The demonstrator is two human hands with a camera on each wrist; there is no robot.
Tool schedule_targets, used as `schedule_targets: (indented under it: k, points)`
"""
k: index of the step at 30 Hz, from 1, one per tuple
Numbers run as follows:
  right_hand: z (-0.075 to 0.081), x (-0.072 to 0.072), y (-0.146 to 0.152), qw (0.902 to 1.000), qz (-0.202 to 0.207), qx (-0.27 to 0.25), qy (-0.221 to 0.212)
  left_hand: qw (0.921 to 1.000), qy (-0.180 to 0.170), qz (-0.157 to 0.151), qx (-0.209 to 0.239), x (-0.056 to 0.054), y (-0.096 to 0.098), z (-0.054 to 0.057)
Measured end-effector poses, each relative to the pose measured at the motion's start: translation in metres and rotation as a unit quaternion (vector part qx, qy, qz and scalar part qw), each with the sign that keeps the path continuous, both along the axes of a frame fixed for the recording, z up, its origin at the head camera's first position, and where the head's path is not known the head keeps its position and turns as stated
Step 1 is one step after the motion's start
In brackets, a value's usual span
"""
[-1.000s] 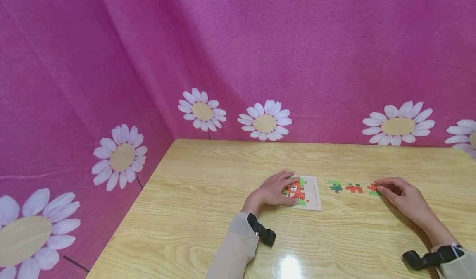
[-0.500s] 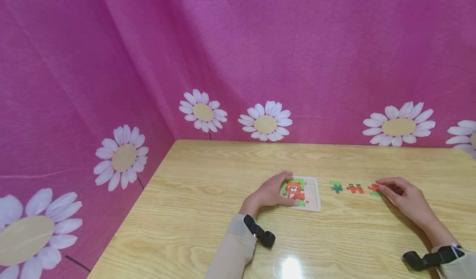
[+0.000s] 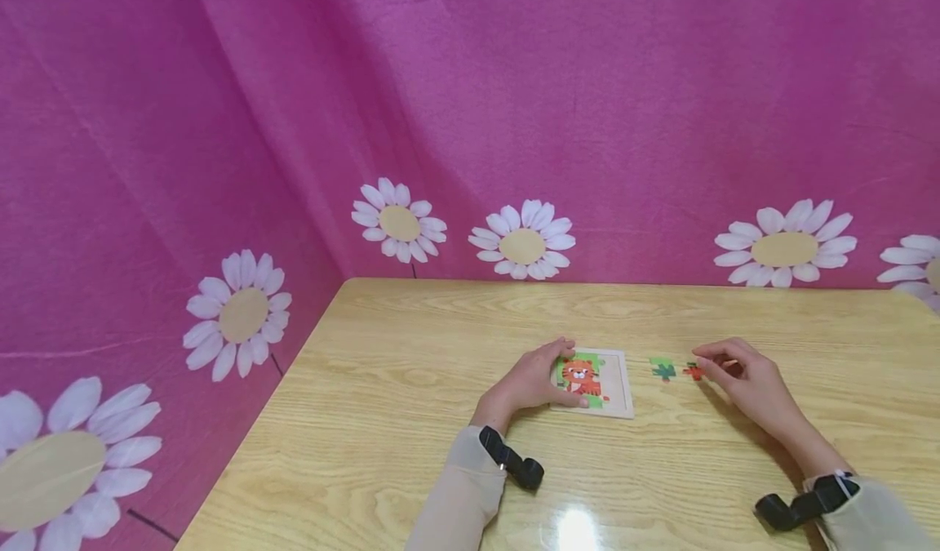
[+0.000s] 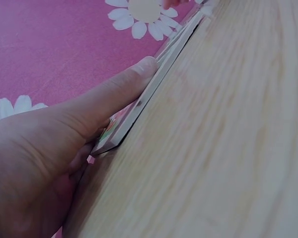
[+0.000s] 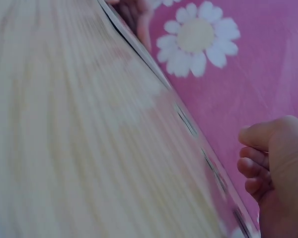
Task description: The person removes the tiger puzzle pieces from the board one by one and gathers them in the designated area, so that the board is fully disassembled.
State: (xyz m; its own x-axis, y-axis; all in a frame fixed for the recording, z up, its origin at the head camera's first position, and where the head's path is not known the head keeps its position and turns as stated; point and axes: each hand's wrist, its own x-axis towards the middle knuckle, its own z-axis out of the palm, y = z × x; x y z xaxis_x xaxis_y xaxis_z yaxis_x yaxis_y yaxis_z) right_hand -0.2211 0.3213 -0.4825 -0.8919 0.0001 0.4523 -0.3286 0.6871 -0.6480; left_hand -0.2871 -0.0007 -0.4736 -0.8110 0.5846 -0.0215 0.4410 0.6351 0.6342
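My left hand (image 3: 525, 384) holds a small jigsaw puzzle tray (image 3: 618, 384) at its left side, thumb along the near edge and fingers at the far edge. An orange tiger on green partly fills it. In the left wrist view the thumb (image 4: 116, 89) lies on the tray's rim (image 4: 151, 94). My right hand (image 3: 760, 384) is at the middle loose piece, a red puzzle piece (image 3: 692, 371), its fingertips overlapping it. Left of that lies a green puzzle piece (image 3: 663, 368). The right wrist view shows bent fingers (image 5: 253, 168) with nothing visible between them, raised off the table.
A wood-grain table (image 3: 441, 453) spreads under everything. In the right wrist view several thin pieces lie in a row, the nearest puzzle piece (image 5: 242, 223) hidden by my hand in the head view. A pink daisy-print cloth (image 3: 624, 126) hangs behind the table's far edge.
My right hand has moved left from the rightmost red-and-green piece to the middle red piece. The left hand's fingers have drawn back from over the tiger picture, while it stays on the tray.
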Motion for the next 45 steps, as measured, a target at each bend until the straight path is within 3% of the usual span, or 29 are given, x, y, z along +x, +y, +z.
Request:
schedule_targets:
  k: [7, 24, 37, 45]
  points:
    - [-0.002, -0.012, -0.037, 0.9994, 0.025, 0.014, 0.017, 1.0000, 0.007, -0.001, -0.001, 0.001, -0.001, -0.001]
    - [0.002, -0.029, -0.099, 0.9929, 0.082, -0.004, -0.085, 1.0000, -0.005, 0.007, -0.002, 0.001, 0.000, -0.001]
    - [0.006, -0.039, -0.118, 0.9909, 0.043, 0.025, -0.125, 1.0000, 0.001, 0.005, -0.003, 0.001, 0.001, 0.001]
    - [0.015, -0.040, -0.128, 0.9848, 0.018, 0.033, -0.170, 1.0000, 0.008, 0.001, -0.003, 0.001, 0.001, 0.000]
